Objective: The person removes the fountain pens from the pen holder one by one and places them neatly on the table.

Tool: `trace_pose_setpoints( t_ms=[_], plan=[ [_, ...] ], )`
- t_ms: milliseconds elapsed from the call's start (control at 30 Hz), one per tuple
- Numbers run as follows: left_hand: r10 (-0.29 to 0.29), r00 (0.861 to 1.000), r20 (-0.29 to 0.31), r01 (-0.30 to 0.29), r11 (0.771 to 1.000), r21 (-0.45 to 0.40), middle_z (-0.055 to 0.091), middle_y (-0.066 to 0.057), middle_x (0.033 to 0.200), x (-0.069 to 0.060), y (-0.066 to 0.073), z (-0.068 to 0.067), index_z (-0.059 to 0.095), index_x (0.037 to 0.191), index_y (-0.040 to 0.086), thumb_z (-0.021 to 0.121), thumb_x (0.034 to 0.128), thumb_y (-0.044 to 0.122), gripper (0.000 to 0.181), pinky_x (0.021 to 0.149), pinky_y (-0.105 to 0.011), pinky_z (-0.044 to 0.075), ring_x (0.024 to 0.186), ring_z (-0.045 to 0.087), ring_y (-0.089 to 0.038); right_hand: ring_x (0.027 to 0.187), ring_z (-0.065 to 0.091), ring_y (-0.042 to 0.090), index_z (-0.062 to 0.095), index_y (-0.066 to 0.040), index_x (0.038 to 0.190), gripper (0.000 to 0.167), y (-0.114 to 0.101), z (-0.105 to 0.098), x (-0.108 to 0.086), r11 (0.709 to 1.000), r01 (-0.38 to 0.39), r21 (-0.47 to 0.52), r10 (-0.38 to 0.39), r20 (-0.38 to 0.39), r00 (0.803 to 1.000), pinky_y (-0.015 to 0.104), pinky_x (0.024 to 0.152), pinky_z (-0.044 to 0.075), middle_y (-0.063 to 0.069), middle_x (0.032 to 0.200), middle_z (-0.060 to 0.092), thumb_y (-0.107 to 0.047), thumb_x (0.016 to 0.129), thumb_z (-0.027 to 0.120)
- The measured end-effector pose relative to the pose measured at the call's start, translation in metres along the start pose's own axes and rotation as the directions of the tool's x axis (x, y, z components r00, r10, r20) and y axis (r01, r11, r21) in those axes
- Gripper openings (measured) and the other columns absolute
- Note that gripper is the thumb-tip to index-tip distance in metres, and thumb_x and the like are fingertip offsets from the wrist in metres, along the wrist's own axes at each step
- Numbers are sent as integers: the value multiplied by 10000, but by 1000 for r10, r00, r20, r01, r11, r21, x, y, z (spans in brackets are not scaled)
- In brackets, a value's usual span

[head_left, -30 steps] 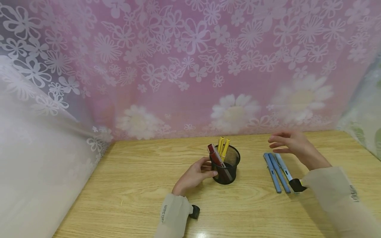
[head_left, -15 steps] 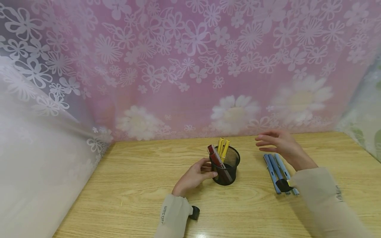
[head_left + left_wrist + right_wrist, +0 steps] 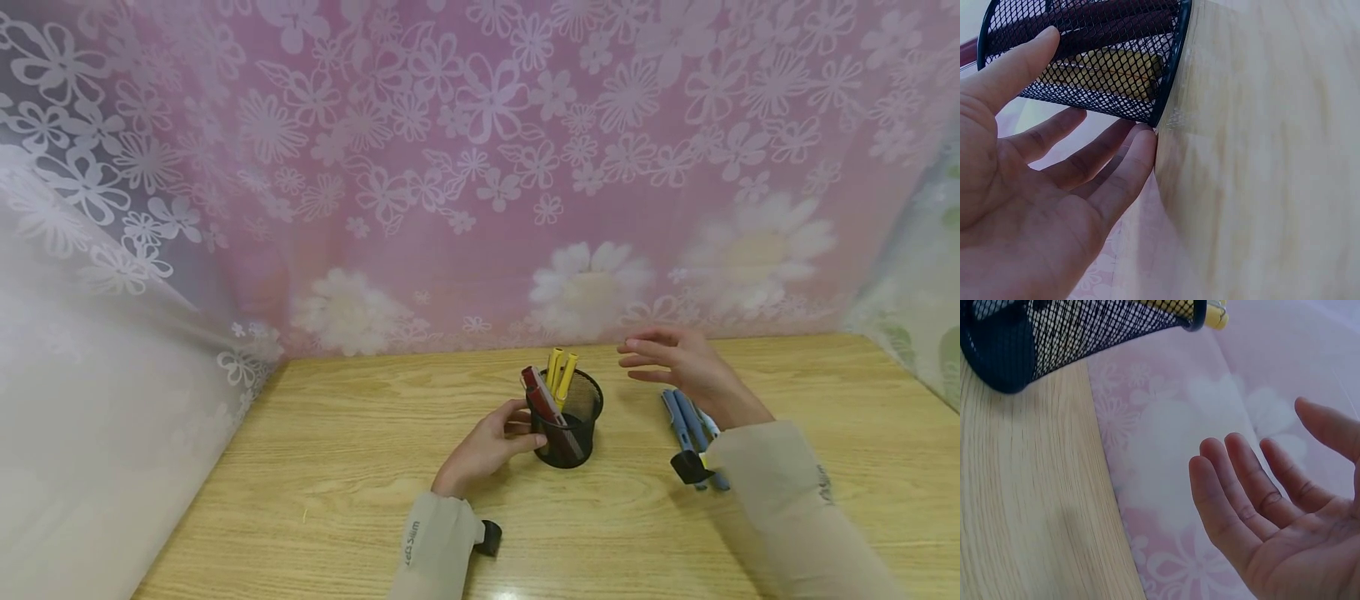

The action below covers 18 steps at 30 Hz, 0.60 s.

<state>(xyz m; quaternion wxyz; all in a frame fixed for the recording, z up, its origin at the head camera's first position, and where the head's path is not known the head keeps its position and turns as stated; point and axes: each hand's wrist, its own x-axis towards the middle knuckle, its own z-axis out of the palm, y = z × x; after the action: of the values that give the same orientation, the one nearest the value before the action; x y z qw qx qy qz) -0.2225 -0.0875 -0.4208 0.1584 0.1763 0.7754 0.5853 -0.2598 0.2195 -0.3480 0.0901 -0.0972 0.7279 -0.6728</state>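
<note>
A black mesh cup (image 3: 587, 398) stands upright on the table, with dark red pens (image 3: 544, 395) and yellow pens (image 3: 564, 382) in it. My left hand (image 3: 487, 443) grips the cup's left side, thumb in front and fingers behind; in the left wrist view the hand (image 3: 1041, 181) has its thumb against the mesh (image 3: 1104, 69). To the right of the cup, my right hand (image 3: 690, 367) hangs in the air, empty, fingers spread loosely. The right wrist view shows that hand (image 3: 1285, 519) apart from the cup (image 3: 1085, 331).
Blue pens (image 3: 684, 417) lie side by side on the wooden table (image 3: 337, 433), partly hidden by my right wrist and its black strap piece (image 3: 690, 467). A pink flowered curtain (image 3: 450, 250) hangs behind the table's far edge, and pale cloth (image 3: 90, 400) hangs at the left.
My right hand has moved left, from above the blue pens toward the cup, still empty. My left hand and the cup have stayed in place.
</note>
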Motion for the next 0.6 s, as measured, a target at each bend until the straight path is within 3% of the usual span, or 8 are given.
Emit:
trace_pose_setpoints(
  t_ms=[167,333,533,600],
  plan=[
    [3,1000,-4,-3,1000,3,560,-142,1377,0,0,0,508,1471,75,689,988,153,522,1032,-501,455,1245,562,-325,1045,690,174,559,-7,1262,305,-2,8,3,1000,5,4,-5,18,1000,353,912,556,-2,1140,699,-207,1040,618],
    [7,1000,-1,-7,1000,5,560,-152,1380,0,0,0,497,1474,57,688,987,149,531,1039,-506,449,1250,561,-334,1060,686,193,595,-41,1260,250,-1,15,7,999,28,34,-30,50,998,357,921,552,-11,1140,705,-180,1053,591],
    [10,1000,-1,-10,1000,12,564,-156,1378,1,-1,0,501,1471,55,689,986,149,529,1036,-502,454,1246,566,-334,1099,676,234,527,38,1337,370,0,22,9,999,39,33,-41,66,997,372,932,547,-22,1152,704,-196,1057,587],
    [7,1000,-3,-7,1000,14,566,-153,1376,0,-1,0,502,1472,56,692,985,152,532,1036,-504,452,1244,567,-332,1093,678,227,541,25,1319,337,0,24,9,998,35,53,-39,76,996,370,934,546,-18,1150,705,-184,1058,582]
  ],
)
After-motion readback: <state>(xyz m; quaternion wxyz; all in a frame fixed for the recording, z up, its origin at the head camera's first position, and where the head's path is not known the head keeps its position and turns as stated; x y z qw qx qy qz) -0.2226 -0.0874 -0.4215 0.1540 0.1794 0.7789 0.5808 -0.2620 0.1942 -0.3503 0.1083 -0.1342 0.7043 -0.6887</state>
